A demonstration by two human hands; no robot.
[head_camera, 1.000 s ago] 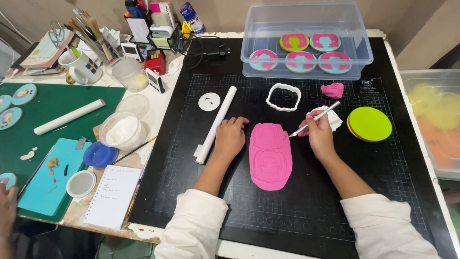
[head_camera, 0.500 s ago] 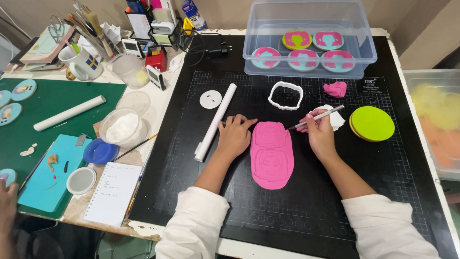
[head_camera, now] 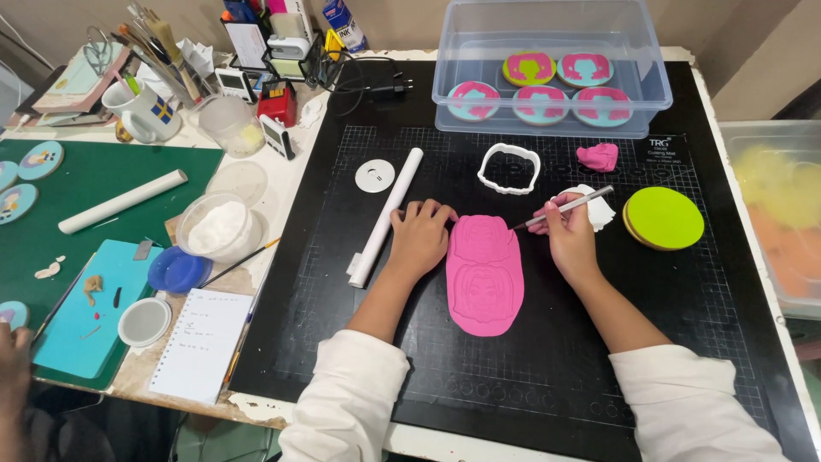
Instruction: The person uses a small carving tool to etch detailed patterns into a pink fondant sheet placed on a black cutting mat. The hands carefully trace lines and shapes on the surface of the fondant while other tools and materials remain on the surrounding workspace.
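Note:
A flat pink slab of rolled paste (head_camera: 485, 274), embossed with two outlines, lies on the black cutting mat (head_camera: 547, 376). My left hand (head_camera: 419, 237) rests flat on the mat, touching the slab's upper left edge, fingers together. My right hand (head_camera: 570, 241) grips a thin silver tool (head_camera: 564, 206) whose tip points at the slab's upper right edge. A white rolling pin (head_camera: 386, 216) lies just left of my left hand. A white cutter (head_camera: 509, 168) sits above the slab.
A clear box (head_camera: 552, 77) with several decorated round cookies stands at the back. A green-topped cookie (head_camera: 664, 218), pink lump (head_camera: 598, 156), white disc (head_camera: 375, 176), bowls, notepad (head_camera: 203, 342) and green mat (head_camera: 103, 197) surround. Another person's hand (head_camera: 13, 368) is at far left.
The view has shifted slightly. My right hand with the tool has come down toward the slab's upper right edge; my left hand stays at the slab's upper left.

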